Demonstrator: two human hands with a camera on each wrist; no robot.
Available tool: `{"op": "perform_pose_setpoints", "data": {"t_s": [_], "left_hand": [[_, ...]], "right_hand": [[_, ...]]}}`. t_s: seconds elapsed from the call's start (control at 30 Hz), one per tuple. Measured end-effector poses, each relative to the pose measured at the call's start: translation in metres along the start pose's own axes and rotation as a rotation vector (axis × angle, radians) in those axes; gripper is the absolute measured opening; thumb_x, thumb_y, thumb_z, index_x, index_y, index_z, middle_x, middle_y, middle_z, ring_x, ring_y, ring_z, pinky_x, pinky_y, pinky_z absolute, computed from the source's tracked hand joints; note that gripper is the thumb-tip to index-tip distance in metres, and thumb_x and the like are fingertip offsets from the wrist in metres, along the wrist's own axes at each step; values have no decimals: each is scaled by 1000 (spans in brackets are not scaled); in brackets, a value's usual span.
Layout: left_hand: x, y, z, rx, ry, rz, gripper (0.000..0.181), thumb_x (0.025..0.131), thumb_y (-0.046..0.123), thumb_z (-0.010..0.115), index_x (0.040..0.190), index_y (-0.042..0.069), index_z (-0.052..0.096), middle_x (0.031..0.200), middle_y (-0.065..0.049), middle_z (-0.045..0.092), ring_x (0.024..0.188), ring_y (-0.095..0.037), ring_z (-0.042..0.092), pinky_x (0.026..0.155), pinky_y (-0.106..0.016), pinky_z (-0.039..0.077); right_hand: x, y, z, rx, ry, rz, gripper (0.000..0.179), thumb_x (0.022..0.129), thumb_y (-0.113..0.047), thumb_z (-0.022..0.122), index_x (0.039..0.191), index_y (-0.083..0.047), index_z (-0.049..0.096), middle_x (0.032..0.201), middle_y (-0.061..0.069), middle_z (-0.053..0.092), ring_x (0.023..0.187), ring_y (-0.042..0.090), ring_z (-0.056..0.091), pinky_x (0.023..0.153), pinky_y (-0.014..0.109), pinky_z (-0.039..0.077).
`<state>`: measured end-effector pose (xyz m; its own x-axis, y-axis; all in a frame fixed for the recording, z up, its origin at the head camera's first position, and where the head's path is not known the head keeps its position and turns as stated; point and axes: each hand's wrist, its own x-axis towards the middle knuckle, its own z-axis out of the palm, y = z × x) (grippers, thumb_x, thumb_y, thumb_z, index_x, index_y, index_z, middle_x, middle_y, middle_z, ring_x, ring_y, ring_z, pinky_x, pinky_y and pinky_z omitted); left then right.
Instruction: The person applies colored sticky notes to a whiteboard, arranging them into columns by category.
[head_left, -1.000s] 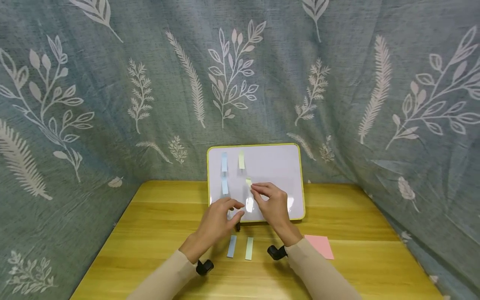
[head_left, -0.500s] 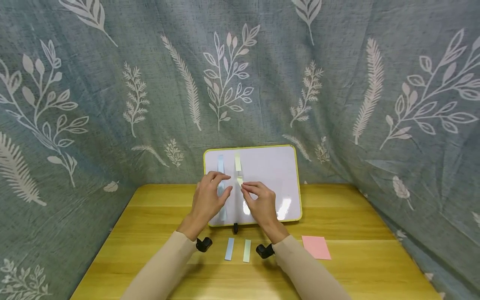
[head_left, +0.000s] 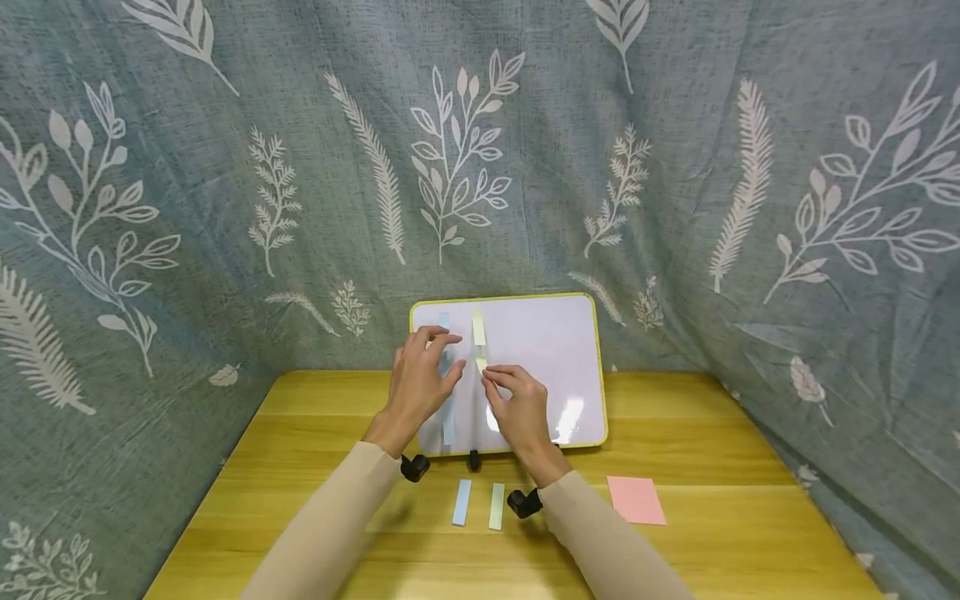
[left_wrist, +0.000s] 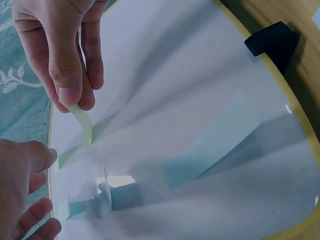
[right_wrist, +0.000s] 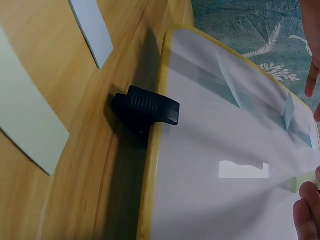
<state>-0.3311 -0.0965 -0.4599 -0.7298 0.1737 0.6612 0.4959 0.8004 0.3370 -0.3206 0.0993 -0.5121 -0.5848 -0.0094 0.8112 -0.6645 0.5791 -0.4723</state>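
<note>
My right hand pinches a pale green sticky strip between thumb and fingertips, its far end at the face of the whiteboard. Directly above it, another pale green strip is stuck to the board. My left hand hovers over the board's left side, fingers loosely curved, with nothing between thumb and fingers. Behind it is a column of light blue strips, partly hidden in the head view; the lowest blue strip shows below the hand. In the left wrist view this blue strip has a lifted edge.
A black clip-like foot holds the board's yellow bottom edge. On the wooden table in front lie a blue strip pad, a green strip pad and a pink sticky-note pad. A patterned curtain hangs behind.
My right hand has moved left with the green strip, bringing it under the upper green one. My left hand has risen from the board's lower edge to beside the strips.
</note>
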Motion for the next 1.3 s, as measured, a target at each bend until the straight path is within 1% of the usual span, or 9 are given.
{"op": "perform_pose_setpoints", "data": {"t_s": [0.2, 0.37, 0.57, 0.67, 0.73, 0.97, 1.07, 1.17, 1.3], "left_hand": [[4, -1, 2, 24, 0, 5, 42, 102, 27, 94, 141, 16, 81, 155, -15, 69, 144, -45, 67, 106, -68, 59], [11, -2, 7, 61, 4, 27, 53, 99, 30, 98, 146, 18, 79, 163, -14, 65, 152, -45, 62, 113, -70, 58], [21, -2, 14, 135, -50, 45, 76, 96, 43, 99, 162, 20, 68, 176, -15, 55, 161, -44, 54, 129, -70, 48], [27, -2, 17, 169, -92, 37, 86, 97, 48, 97, 169, 20, 60, 182, -15, 49, 167, -43, 48, 138, -70, 39], [30, -3, 18, 185, -121, 27, 91, 97, 49, 97, 172, 20, 56, 185, -14, 46, 170, -43, 44, 141, -71, 33], [39, -6, 22, 213, -166, 21, 100, 94, 48, 100, 177, 22, 50, 189, -14, 39, 176, -43, 34, 145, -76, 21], [41, -5, 23, 211, -199, -1, 104, 94, 50, 99, 180, 24, 45, 191, -14, 34, 178, -43, 29, 146, -76, 16], [43, -4, 25, 205, -209, -18, 105, 94, 51, 99, 180, 24, 45, 192, -14, 32, 180, -44, 27, 146, -77, 15], [44, -4, 27, 201, -205, -29, 104, 94, 51, 99, 180, 24, 45, 192, -14, 31, 180, -44, 25, 145, -77, 16]], "right_hand": [[-3, 3, 1, -7, -3, 6, 11, 98, 3, 91, 108, 2, 92, 111, 15, 88, 102, 36, 88, 89, 49, 74], [-4, 4, 0, -16, -23, 28, 11, 99, 1, 91, 109, 2, 92, 111, 15, 88, 102, 35, 88, 89, 47, 74], [-8, 6, 1, -21, -35, 44, 12, 98, 2, 91, 110, 2, 92, 111, 15, 88, 103, 33, 88, 90, 46, 73], [-9, 7, 3, -18, -36, 34, 12, 97, 3, 92, 109, 2, 92, 110, 15, 88, 103, 33, 88, 90, 46, 73], [-9, 7, 3, -13, -39, 29, 12, 97, 3, 92, 109, 2, 92, 110, 15, 88, 102, 34, 88, 90, 46, 73], [-7, 6, 2, 3, -53, 38, 11, 98, 3, 91, 109, 3, 91, 110, 16, 88, 99, 33, 89, 89, 46, 74], [-7, 6, 1, 2, -70, 44, 11, 99, 2, 91, 110, 2, 91, 111, 17, 87, 99, 33, 89, 89, 44, 74], [-8, 7, 2, 4, -79, 42, 11, 99, 2, 90, 110, 2, 91, 111, 17, 87, 99, 33, 88, 88, 43, 74], [-8, 8, 1, 10, -86, 42, 10, 100, 2, 90, 110, 2, 91, 111, 17, 87, 98, 32, 88, 88, 41, 74]]}}
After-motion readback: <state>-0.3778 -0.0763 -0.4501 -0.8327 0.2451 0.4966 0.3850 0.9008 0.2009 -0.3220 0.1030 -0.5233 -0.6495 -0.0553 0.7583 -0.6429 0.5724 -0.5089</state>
